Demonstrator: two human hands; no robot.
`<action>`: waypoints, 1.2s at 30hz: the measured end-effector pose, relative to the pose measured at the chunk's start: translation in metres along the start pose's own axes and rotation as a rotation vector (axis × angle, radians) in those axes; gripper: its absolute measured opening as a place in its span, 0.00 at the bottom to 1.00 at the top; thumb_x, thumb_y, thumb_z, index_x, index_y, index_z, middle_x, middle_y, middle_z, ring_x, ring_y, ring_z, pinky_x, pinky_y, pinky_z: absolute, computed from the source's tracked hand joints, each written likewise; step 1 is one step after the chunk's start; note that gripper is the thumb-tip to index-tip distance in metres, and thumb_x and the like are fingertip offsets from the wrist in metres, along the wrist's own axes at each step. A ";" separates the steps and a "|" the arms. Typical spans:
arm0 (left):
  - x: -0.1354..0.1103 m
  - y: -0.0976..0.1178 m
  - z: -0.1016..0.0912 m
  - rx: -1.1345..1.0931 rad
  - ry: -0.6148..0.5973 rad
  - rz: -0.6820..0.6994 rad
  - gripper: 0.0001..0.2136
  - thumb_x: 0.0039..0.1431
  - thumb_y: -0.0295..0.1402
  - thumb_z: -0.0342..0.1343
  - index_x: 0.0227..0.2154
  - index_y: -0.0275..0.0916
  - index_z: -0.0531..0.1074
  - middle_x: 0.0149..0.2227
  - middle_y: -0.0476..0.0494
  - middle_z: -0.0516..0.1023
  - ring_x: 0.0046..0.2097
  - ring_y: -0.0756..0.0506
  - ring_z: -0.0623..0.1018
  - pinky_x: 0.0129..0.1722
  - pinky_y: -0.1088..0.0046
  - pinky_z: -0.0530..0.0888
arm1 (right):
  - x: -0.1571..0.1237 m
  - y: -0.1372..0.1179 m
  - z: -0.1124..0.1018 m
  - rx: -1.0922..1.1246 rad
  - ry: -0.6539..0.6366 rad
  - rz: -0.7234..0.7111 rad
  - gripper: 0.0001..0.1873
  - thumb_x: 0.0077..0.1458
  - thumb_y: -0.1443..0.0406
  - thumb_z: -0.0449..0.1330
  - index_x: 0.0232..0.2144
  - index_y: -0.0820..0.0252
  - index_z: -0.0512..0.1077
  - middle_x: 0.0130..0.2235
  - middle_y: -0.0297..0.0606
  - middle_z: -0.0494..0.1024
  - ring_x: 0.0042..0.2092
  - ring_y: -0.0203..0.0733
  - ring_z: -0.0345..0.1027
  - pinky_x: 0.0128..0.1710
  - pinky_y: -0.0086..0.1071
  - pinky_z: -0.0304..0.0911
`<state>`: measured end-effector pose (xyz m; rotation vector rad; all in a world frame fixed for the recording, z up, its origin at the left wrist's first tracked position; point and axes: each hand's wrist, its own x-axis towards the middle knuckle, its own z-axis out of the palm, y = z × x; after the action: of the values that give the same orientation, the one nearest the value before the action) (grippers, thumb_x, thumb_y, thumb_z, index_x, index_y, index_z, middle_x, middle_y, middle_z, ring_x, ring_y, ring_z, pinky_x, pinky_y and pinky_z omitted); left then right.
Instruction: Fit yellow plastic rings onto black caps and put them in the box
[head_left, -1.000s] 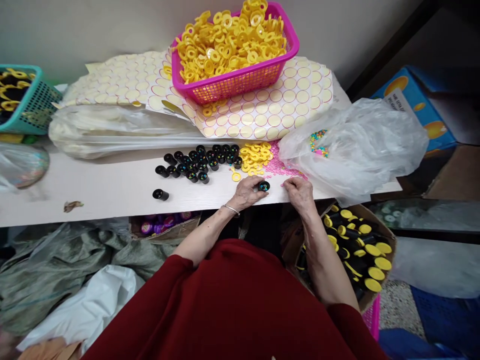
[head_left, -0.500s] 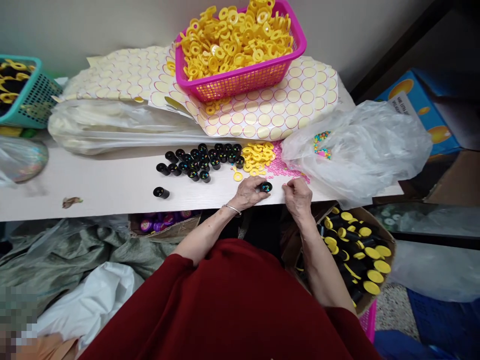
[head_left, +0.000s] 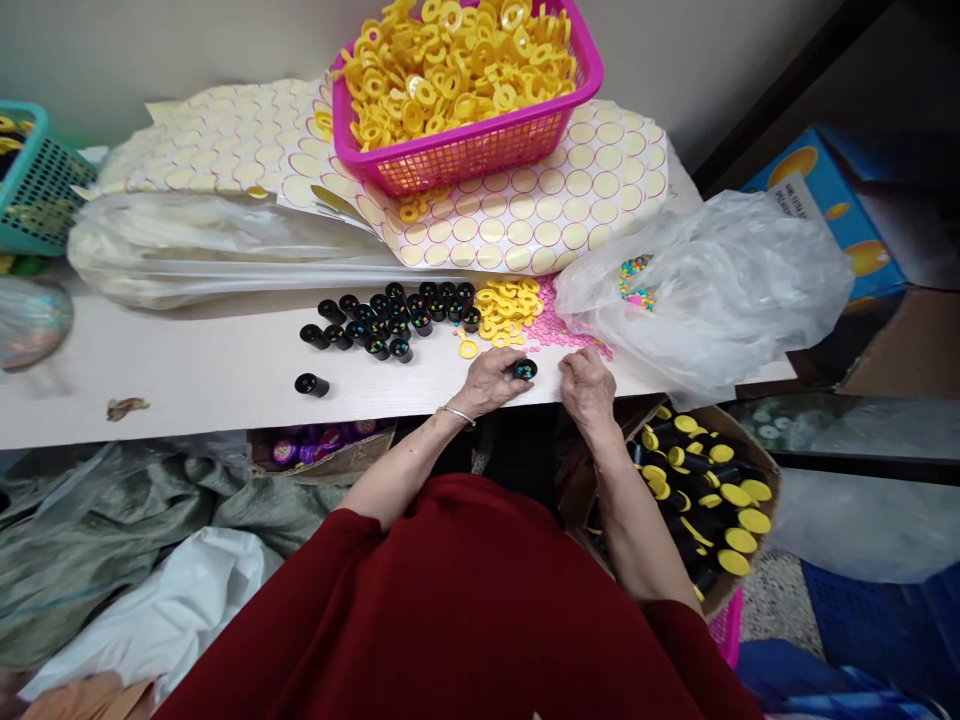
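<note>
head view: your left hand [head_left: 489, 381] grips a small black tube [head_left: 524, 369] between its fingertips at the near edge of the table [head_left: 210, 385], the tube's open mouth turned up and showing coloured bits inside. your right hand [head_left: 586, 385] sits just beside it, fingers curled and pinched together near the pink discs [head_left: 559, 328]; you cannot tell from here whether anything is between them. just beyond the tube lies a loose pile of yellow rings [head_left: 508, 310], with one stray ring [head_left: 468, 349] nearer your left hand. to the left of the rings stands a cluster of black tubes [head_left: 390, 320], and a lone tube [head_left: 310, 384] lies apart from them on its side. a clear plastic bag [head_left: 712, 290] with coloured beads inside rests to the right of the pink discs. farther back, a pink basket [head_left: 480, 150] heaped with yellow rings sits on sheets of round stickers [head_left: 540, 215]. below the table at your right, a cardboard box [head_left: 757, 460] holds black tubes with yellow caps.
</note>
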<state>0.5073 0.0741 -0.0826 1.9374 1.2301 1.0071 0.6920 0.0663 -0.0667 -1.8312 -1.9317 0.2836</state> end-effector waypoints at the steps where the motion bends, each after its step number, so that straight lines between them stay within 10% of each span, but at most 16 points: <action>1: 0.000 0.000 0.000 -0.002 -0.001 -0.005 0.12 0.43 0.32 0.63 0.34 0.39 0.75 0.34 0.47 0.77 0.37 0.47 0.74 0.40 0.70 0.71 | -0.001 -0.001 0.000 -0.030 -0.007 -0.006 0.13 0.55 0.66 0.47 0.27 0.60 0.70 0.34 0.41 0.70 0.32 0.39 0.61 0.30 0.32 0.53; 15: 0.000 0.000 0.000 -0.010 -0.004 -0.009 0.11 0.43 0.31 0.63 0.33 0.39 0.75 0.33 0.48 0.76 0.37 0.47 0.74 0.40 0.70 0.70 | 0.027 -0.002 -0.014 0.089 -0.139 0.399 0.06 0.44 0.65 0.54 0.20 0.59 0.70 0.24 0.39 0.72 0.31 0.45 0.65 0.34 0.35 0.56; 29: 0.000 0.002 0.001 0.012 -0.012 -0.051 0.13 0.42 0.33 0.64 0.35 0.39 0.76 0.34 0.47 0.78 0.37 0.48 0.74 0.40 0.71 0.69 | -0.001 -0.015 -0.006 0.203 0.082 -0.098 0.07 0.54 0.66 0.50 0.27 0.58 0.67 0.30 0.38 0.69 0.33 0.40 0.63 0.34 0.32 0.58; 36: 0.001 0.002 0.002 0.027 -0.020 -0.001 0.10 0.46 0.34 0.61 0.34 0.39 0.76 0.31 0.47 0.77 0.35 0.48 0.74 0.39 0.72 0.69 | -0.002 -0.045 -0.016 0.123 -0.050 -0.376 0.10 0.58 0.66 0.49 0.29 0.59 0.69 0.30 0.38 0.68 0.33 0.39 0.62 0.32 0.31 0.56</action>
<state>0.5101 0.0735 -0.0816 1.9632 1.2390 0.9730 0.6596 0.0574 -0.0328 -1.3619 -2.1907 0.3168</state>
